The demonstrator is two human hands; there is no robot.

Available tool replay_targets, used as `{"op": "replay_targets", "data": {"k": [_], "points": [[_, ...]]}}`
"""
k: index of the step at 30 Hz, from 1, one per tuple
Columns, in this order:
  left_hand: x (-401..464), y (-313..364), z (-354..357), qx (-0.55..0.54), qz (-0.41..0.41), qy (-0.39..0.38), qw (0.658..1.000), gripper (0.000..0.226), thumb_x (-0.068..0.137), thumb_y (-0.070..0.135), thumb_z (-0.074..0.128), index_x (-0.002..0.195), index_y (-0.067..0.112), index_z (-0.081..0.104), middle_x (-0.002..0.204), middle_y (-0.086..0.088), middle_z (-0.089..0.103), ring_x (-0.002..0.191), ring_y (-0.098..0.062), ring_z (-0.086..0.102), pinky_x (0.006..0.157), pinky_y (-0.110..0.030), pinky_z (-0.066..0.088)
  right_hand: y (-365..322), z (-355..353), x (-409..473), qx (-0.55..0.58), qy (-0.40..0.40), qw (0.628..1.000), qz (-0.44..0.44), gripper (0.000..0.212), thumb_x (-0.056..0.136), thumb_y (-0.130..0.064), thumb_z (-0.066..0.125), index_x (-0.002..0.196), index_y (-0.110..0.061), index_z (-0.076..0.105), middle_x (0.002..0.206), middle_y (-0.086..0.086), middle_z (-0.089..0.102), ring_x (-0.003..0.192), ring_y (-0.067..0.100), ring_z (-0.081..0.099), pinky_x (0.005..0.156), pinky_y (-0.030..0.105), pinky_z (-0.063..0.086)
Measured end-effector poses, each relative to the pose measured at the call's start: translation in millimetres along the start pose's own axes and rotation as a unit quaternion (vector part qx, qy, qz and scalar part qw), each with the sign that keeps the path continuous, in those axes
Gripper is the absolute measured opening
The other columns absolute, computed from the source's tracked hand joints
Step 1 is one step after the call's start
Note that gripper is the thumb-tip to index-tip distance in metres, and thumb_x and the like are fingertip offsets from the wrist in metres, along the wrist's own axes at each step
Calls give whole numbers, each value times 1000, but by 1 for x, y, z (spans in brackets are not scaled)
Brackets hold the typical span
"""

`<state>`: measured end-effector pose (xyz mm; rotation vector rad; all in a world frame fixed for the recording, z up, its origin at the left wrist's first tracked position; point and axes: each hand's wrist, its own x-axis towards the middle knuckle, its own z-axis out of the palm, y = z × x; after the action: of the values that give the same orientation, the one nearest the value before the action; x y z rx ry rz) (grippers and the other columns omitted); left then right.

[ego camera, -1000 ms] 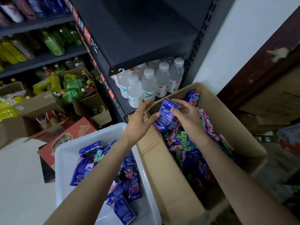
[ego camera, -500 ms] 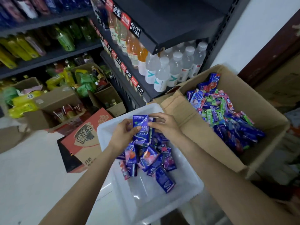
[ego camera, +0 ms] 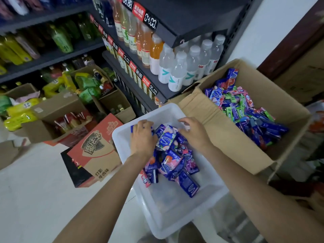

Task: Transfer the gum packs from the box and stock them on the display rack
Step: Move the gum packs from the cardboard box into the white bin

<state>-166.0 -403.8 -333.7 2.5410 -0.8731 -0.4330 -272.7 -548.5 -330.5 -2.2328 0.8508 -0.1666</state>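
Observation:
A cardboard box [ego camera: 228, 137] on the right holds several blue, green and pink gum packs [ego camera: 245, 114]. Left of it stands a white plastic bin [ego camera: 172, 206] with a pile of blue and pink gum packs [ego camera: 171, 160]. My left hand [ego camera: 142, 139] lies over a blue gum pack [ego camera: 132, 128] at the bin's far left corner, fingers curled round it. My right hand [ego camera: 193, 133] hovers over the pile's far side with relaxed fingers and holds nothing. The dark shelf rack [ego camera: 184, 23] rises behind the bin.
Water bottles [ego camera: 177, 74] and juice bottles [ego camera: 145, 42] fill the shelf just beyond the bin. A red and tan carton [ego camera: 97, 151] lies left of the bin, with more open cartons of drinks behind it. White floor spreads at lower left.
Both hands carried a blue gum pack from the cardboard box over to the white bin. My right hand has let go of it; my left hand has lowered it into the bin's far left corner.

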Motion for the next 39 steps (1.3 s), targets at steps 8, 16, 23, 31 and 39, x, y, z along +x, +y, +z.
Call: {"op": "replay_targets", "data": {"k": [8, 16, 23, 31, 39], "points": [[46, 120, 15, -190, 127, -28, 973, 26, 92, 15, 55, 117, 12, 59, 120, -7, 56, 108, -23, 55, 90, -34, 44, 49, -101, 17, 108, 122, 986, 37, 29, 86, 6, 52, 111, -4, 65, 111, 13, 65, 96, 18, 60, 89, 31, 47], [114, 186, 51, -98, 121, -32, 987, 91, 75, 38, 76, 147, 13, 26, 151, -7, 24, 139, -24, 22, 112, -32, 18, 117, -148, 70, 61, 10, 993, 104, 46, 91, -17, 58, 136, -15, 46, 136, 3, 50, 124, 19, 49, 100, 29, 39], [119, 160, 69, -144, 113, -29, 983, 116, 57, 52, 82, 149, 15, 21, 157, -1, 17, 142, -16, 19, 114, -32, 20, 156, -119, 99, -6, -128, 986, 111, 77, 88, -22, 64, 150, -20, 18, 158, 2, 3, 144, 24, 13, 113, 36, 21], [121, 155, 72, -192, 86, -22, 977, 116, 59, 53, 79, 150, 16, 18, 155, -2, 21, 141, -12, 20, 115, -26, 19, 166, -104, 145, -52, -85, 990, 96, 94, 84, -31, 69, 151, -20, 4, 159, 2, -3, 142, 31, 8, 111, 38, 20], [120, 153, 75, -228, 71, -36, 970, 111, 60, 59, 69, 150, 18, 18, 155, 1, 21, 140, -8, 20, 115, -27, 20, 153, -98, 158, -83, -57, 991, 87, 70, 68, -30, 82, 124, -15, 44, 129, 12, 35, 119, 30, 32, 95, 37, 36]]}}
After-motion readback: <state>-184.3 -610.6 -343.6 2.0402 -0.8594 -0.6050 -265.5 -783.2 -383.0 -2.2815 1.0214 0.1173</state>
